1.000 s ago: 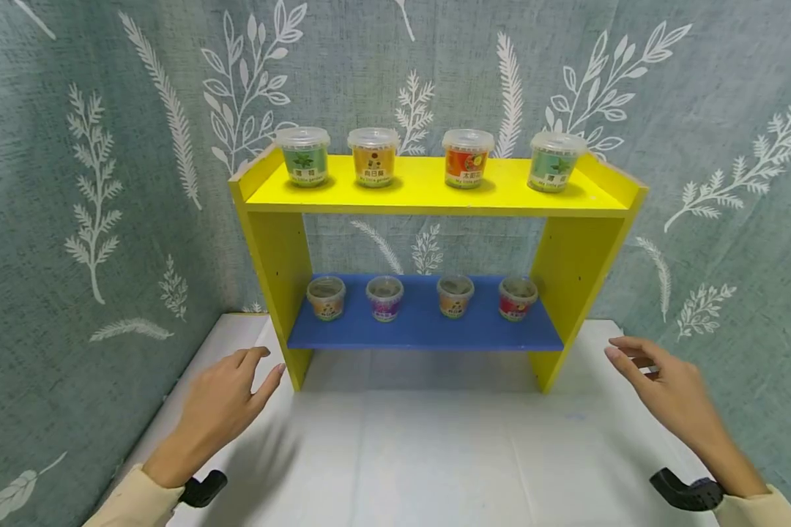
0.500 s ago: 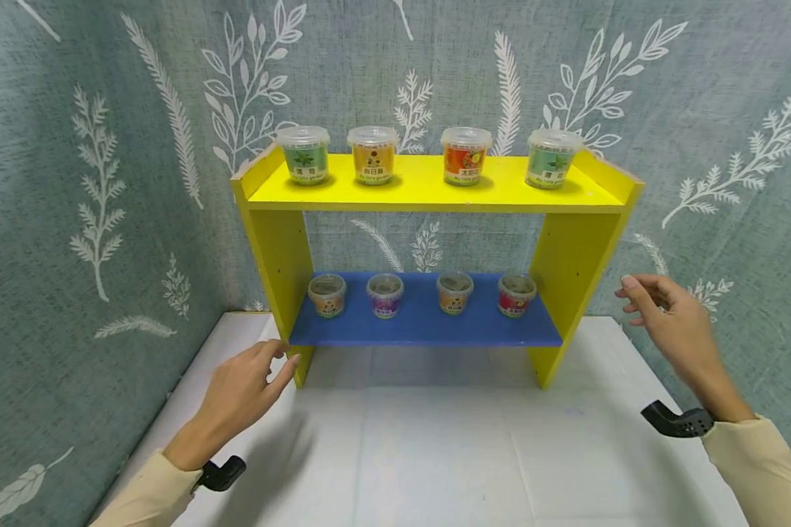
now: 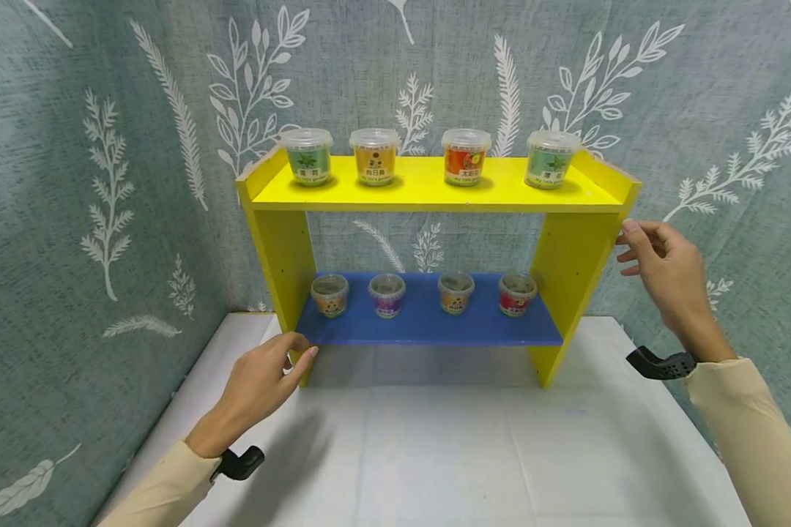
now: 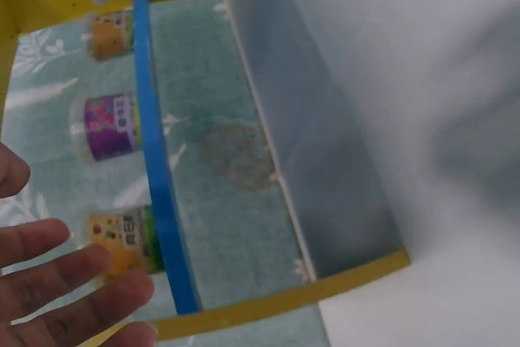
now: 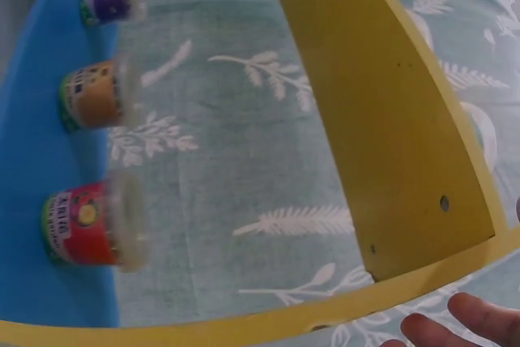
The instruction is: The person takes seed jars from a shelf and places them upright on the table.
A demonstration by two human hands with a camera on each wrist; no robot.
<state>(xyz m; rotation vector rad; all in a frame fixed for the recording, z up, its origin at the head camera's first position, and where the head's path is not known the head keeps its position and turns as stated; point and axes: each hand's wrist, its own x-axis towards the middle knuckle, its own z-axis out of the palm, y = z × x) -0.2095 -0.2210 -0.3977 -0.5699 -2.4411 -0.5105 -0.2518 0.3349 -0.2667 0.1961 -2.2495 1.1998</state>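
Rising and drawing inward since the earlier head frames, your right hand [image 3: 672,267] had come up just beside the outer edge of the yellow shelf unit [image 3: 418,187], a little below its top board. Your left hand [image 3: 257,377] had edged up and inward too, to the unit's lower left front.

The unit stood upright on a white-covered table [image 3: 435,446], before grey-green leaf-print cloth [image 3: 33,315]. In their earlier places along its top were a left green cup [image 3: 310,161], a yellow cup [image 3: 375,161], an orange-red cup [image 3: 465,162] and a right green cup [image 3: 551,163]. On the blue lower shelf [image 3: 422,329] stood an orange cup [image 3: 330,298], a purple cup [image 3: 387,300], a second orange cup [image 3: 456,298] and a red cup [image 3: 517,298]. The right side panel [image 3: 576,256] stood between your right hand and that red cup.

Your hands were well apart, fingers loosely bent, thumbs clear of them; you could not tell whether either touched the unit.
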